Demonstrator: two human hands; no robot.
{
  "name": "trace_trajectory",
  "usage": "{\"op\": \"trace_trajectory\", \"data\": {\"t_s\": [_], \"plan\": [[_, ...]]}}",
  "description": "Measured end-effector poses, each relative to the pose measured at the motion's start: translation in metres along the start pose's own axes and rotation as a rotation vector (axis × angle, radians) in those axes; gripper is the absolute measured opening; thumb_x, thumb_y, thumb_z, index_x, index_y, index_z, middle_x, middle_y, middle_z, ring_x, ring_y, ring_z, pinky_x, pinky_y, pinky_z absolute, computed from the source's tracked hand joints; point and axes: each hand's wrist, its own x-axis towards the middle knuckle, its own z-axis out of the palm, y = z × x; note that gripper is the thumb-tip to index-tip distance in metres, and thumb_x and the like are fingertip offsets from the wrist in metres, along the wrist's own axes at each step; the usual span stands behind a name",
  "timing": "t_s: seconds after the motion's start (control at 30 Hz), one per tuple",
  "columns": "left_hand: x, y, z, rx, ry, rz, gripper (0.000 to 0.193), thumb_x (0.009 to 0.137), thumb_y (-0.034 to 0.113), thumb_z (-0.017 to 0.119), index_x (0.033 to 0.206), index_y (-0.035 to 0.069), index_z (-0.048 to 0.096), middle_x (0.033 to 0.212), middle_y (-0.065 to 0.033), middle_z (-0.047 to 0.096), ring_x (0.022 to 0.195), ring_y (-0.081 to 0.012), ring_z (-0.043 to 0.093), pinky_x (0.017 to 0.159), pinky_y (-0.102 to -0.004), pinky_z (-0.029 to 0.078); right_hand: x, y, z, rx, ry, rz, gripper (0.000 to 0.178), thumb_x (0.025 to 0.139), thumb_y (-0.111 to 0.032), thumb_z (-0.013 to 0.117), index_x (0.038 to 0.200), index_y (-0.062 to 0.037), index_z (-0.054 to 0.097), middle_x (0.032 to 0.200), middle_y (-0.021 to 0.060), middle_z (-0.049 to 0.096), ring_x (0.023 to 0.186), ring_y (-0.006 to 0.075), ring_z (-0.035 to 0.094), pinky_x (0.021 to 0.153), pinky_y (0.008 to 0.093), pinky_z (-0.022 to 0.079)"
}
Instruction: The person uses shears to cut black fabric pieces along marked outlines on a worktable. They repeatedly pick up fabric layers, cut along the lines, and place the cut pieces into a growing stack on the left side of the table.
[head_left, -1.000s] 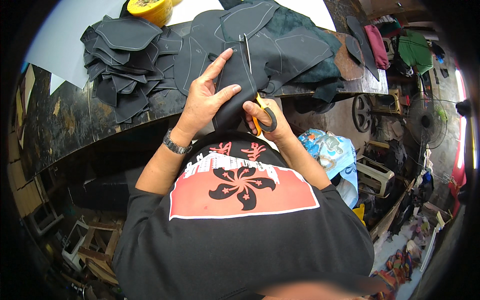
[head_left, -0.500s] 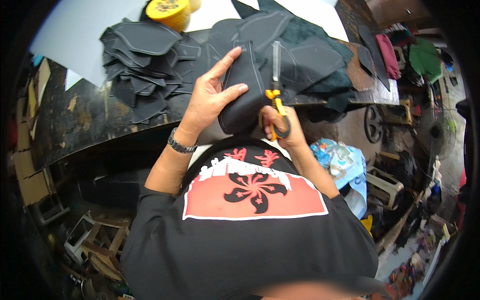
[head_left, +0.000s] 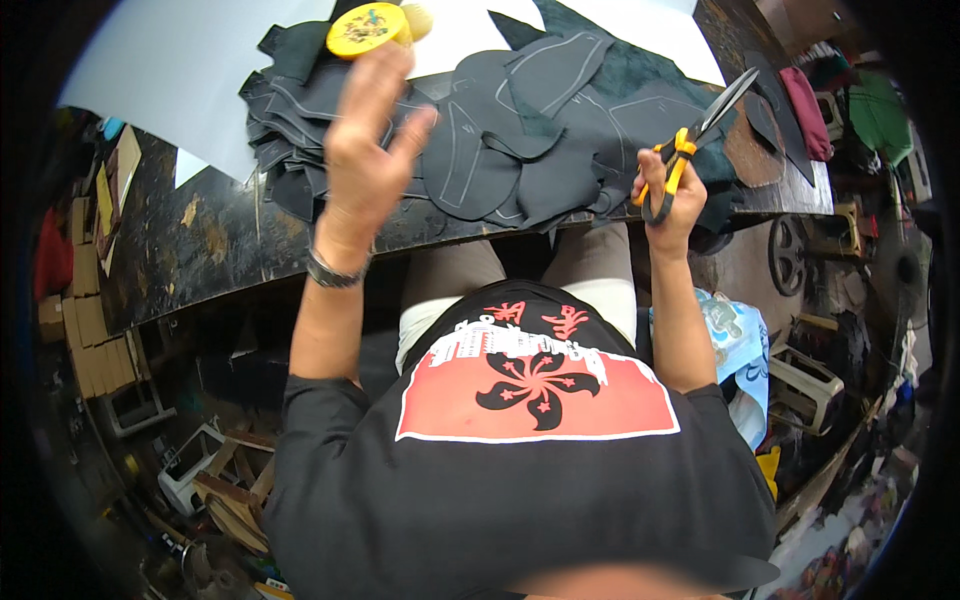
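Observation:
My left hand (head_left: pixel 372 155) is raised over the left part of the table, slightly blurred, its thumb apart from the fingers and nothing visible in it. Behind and beneath it is a pile of cut black leather pieces (head_left: pixel 285 140), partly hidden by the hand. In my right hand (head_left: pixel 678 205) are scissors (head_left: pixel 690 140) with yellow and black handles, their blades pointing up and to the right. Between the hands lie black leather sheets (head_left: pixel 475 150) marked with pale outlines, overlapping one another and reaching the table's near edge.
Beyond the pile stands a round yellow container (head_left: pixel 368 32). White sheets (head_left: pixel 160 75) cover part of the dark, worn table (head_left: pixel 215 245). To the right are a brown leather scrap (head_left: pixel 752 150), a handwheel (head_left: pixel 787 255) and a pale stool (head_left: pixel 805 390). A wooden stool (head_left: pixel 235 485) stands lower left.
My left hand has let go of the black leather piece and moved left over the pile. My right hand has swung right with the scissors, away from the leather.

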Motion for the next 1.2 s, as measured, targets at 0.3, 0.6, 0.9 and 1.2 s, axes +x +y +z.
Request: {"op": "trace_trajectory", "data": {"t_s": [0.3, 0.6, 0.9, 1.2], "plan": [[-0.022, 0.018, 0.055, -0.246, -0.309, -0.214, 0.036, 0.083, 0.008, 0.070, 0.118, 0.003, 0.064, 0.117, -0.0154, 0.065, 0.109, -0.0260, 0.063, 0.093, -0.0328, 0.048, 0.021, 0.037, -0.013, -0.270, -0.048, -0.194, 0.026, 0.083, -0.014, 0.077, 0.074, -0.0010, 0.055, 0.070, 0.0012, 0.063, 0.067, 0.0044, 0.056, 0.063, 0.0198, 0.047], [0.041, -0.029, 0.131, 0.069, -0.327, -0.109, 0.053, 0.078, 0.031, 0.075, 0.120, 0.003, 0.062, 0.111, -0.0178, 0.066, 0.103, -0.0322, 0.063, 0.090, -0.0380, 0.049, 0.022, 0.033, -0.010, -0.185, -0.041, -0.132, 0.026, 0.082, -0.012, 0.077, 0.074, -0.0006, 0.055, 0.073, 0.0043, 0.067, 0.069, 0.0048, 0.058, 0.063, 0.0195, 0.048], [0.045, -0.050, 0.151, 0.212, -0.520, -0.261, 0.086, 0.064, 0.054, 0.081, 0.129, 0.004, 0.057, 0.126, -0.0207, 0.056, 0.120, -0.0339, 0.051, 0.100, -0.0411, 0.042, 0.023, 0.032, -0.010, -0.229, -0.006, -0.158, 0.034, 0.079, -0.017, 0.080, 0.067, -0.0020, 0.052, 0.061, -0.0033, 0.052, 0.060, 0.0028, 0.043, 0.054, 0.0194, 0.038], [0.047, -0.022, 0.159, 0.279, -0.596, -0.179, 0.084, 0.071, 0.057, 0.073, 0.129, -0.002, 0.055, 0.133, -0.0284, 0.050, 0.122, -0.0404, 0.050, 0.102, -0.0427, 0.042, 0.023, 0.033, -0.011, -0.265, -0.010, -0.171, 0.035, 0.080, -0.019, 0.080, 0.067, -0.0019, 0.053, 0.060, -0.0028, 0.052, 0.059, 0.0028, 0.042, 0.052, 0.0196, 0.037]]}}
